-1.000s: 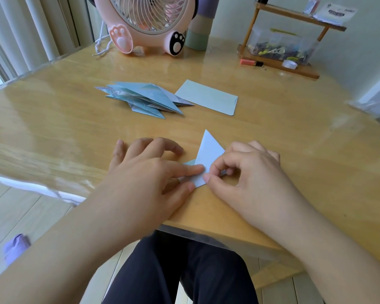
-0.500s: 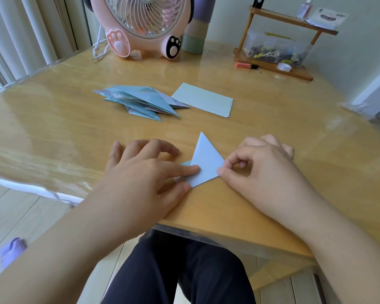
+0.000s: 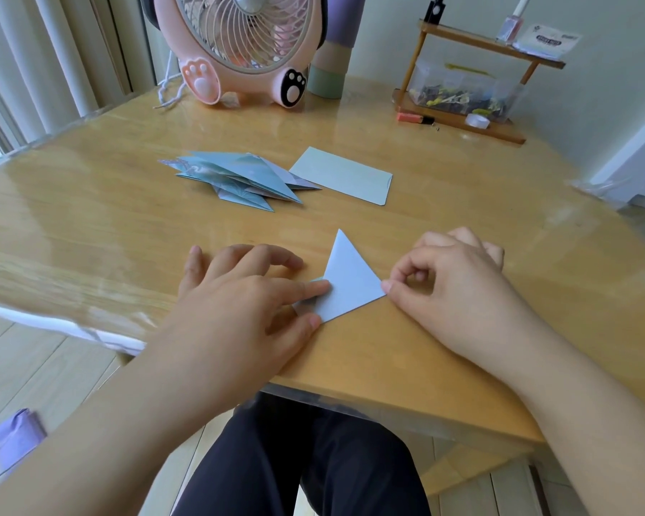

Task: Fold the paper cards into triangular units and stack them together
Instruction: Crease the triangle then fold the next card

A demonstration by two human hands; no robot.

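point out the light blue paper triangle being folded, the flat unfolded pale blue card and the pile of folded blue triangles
light blue paper triangle [image 3: 349,283], head view, middle of its face
flat unfolded pale blue card [image 3: 341,175], head view, centre
pile of folded blue triangles [image 3: 239,176], head view, top unit

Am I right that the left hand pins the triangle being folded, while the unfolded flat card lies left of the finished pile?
Not quite. The head view shows the flat card right of the finished pile, not left. The left hand does pin the triangle.
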